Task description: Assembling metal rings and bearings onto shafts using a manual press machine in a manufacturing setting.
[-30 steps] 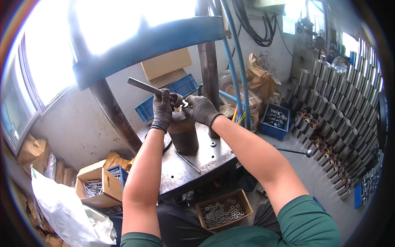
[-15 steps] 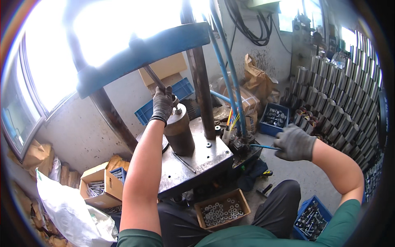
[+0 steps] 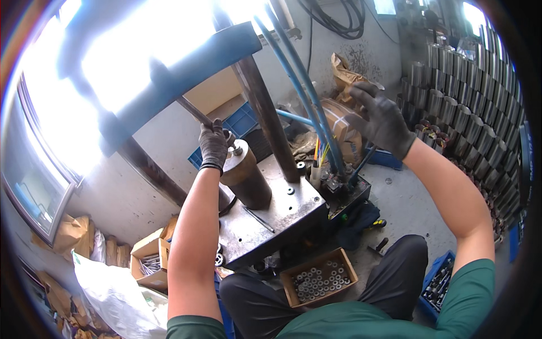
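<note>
My gloved left hand (image 3: 213, 148) is closed around the lower end of a dark metal rod (image 3: 193, 109) that slants down from under the blue press crossbeam (image 3: 186, 73). A small round metal piece (image 3: 228, 137) shows beside its fingers. Just below stands a thick steel cylinder (image 3: 246, 179) with a bolt-like stud (image 3: 237, 148) on top, resting on the press's metal table (image 3: 293, 206). My gloved right hand (image 3: 384, 121) is raised at the right with its fingers apart. A lever (image 3: 364, 161) on the valve block (image 3: 337, 186) points up toward it; contact between them is hard to tell.
A thin rod (image 3: 258, 220) and small rings (image 3: 290, 191) lie on the press table. Between my knees sits a cardboard box (image 3: 288, 282) of metal rings. A blue bin (image 3: 435, 282) of bolts stands at right. Steel tubes (image 3: 468, 107) are stacked behind. Blue hoses (image 3: 307, 85) rise beside the press.
My right hand has risen from beside the lever and spread its fingers; the lever now tilts upward. The left hand keeps its hold on the rod. The view has shifted slightly.
</note>
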Motion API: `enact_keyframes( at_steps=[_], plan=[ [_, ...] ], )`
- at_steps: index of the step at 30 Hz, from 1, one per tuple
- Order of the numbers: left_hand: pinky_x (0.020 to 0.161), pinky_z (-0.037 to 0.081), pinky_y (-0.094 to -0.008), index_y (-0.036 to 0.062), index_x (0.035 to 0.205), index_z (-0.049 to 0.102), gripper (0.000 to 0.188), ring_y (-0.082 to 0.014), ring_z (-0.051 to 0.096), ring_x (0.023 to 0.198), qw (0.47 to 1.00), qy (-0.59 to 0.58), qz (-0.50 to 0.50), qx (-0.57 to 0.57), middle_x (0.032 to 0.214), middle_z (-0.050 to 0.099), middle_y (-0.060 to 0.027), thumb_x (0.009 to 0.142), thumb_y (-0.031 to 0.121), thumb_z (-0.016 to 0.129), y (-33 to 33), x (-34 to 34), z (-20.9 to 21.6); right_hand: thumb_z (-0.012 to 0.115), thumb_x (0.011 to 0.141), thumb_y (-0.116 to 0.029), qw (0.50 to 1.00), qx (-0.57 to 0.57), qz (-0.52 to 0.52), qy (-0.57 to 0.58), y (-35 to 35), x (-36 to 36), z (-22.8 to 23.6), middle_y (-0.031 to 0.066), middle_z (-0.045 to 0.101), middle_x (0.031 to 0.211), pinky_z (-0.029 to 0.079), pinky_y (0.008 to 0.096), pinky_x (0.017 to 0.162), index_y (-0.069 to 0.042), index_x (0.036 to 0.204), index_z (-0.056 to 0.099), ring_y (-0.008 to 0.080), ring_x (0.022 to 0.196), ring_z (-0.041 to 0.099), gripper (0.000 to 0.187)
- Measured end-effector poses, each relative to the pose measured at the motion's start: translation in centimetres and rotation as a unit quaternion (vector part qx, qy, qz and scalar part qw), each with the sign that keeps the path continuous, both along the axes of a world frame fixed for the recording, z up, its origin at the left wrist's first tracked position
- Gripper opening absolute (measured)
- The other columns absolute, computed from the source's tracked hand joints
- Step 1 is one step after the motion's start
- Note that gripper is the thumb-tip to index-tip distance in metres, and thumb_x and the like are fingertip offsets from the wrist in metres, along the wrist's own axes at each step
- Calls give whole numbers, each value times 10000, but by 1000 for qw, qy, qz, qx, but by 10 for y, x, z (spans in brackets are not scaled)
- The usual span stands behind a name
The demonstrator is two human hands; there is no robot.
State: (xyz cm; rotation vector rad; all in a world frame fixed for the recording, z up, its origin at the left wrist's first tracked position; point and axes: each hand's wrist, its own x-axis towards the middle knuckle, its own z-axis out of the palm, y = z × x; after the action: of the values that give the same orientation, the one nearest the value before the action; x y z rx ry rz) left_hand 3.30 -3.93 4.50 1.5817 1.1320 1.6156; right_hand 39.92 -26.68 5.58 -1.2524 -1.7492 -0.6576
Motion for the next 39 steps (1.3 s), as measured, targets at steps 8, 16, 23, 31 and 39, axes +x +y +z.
enact_keyframes(
  at_steps=[8, 16, 23, 31, 39],
  plan=[
    [536, 600, -340, 72, 1144, 532, 285, -196, 647, 645, 992, 123, -8, 30, 747, 595, -88, 1047, 334, 583, 33, -20, -2, 571, 978, -570, 997, -76, 7, 21, 14, 1, 7, 221, 694, 996, 566, 463, 825, -34, 1207, 648, 391, 925, 704, 588],
    [587, 611, -350, 75, 1127, 534, 308, -187, 621, 683, 994, 105, -1, 18, 783, 584, -92, 1052, 373, 565, 39, -31, -3, 638, 913, -246, 979, -203, -20, -13, -60, -4, -19, 200, 693, 997, 576, 440, 781, -28, 1170, 651, 389, 851, 704, 337],
    [482, 546, -321, 32, 1070, 532, 279, -158, 611, 606, 995, 91, -5, -42, 725, 579, -79, 1061, 309, 562, -2, 7, 14, 616, 815, -203, 911, -398, -31, -102, -126, -10, -44, 186, 696, 970, 552, 489, 756, -34, 1136, 686, 398, 823, 684, 369],
    [518, 575, -324, 35, 1101, 538, 265, -157, 615, 647, 997, 67, -6, -45, 784, 587, -90, 1063, 297, 556, -12, 4, 16, 602, 788, -233, 878, -466, -10, -113, -134, 1, -60, 174, 712, 875, 548, 477, 768, -66, 1009, 736, 374, 839, 691, 308],
    [561, 587, -353, 35, 1078, 575, 300, -190, 677, 637, 989, 140, 49, -6, 722, 644, -97, 1061, 333, 552, -15, 7, 20, 626, 807, -332, 808, -576, 6, -123, -176, 12, -96, 173, 682, 776, 537, 496, 727, -64, 844, 702, 394, 791, 678, 281]
  ],
)
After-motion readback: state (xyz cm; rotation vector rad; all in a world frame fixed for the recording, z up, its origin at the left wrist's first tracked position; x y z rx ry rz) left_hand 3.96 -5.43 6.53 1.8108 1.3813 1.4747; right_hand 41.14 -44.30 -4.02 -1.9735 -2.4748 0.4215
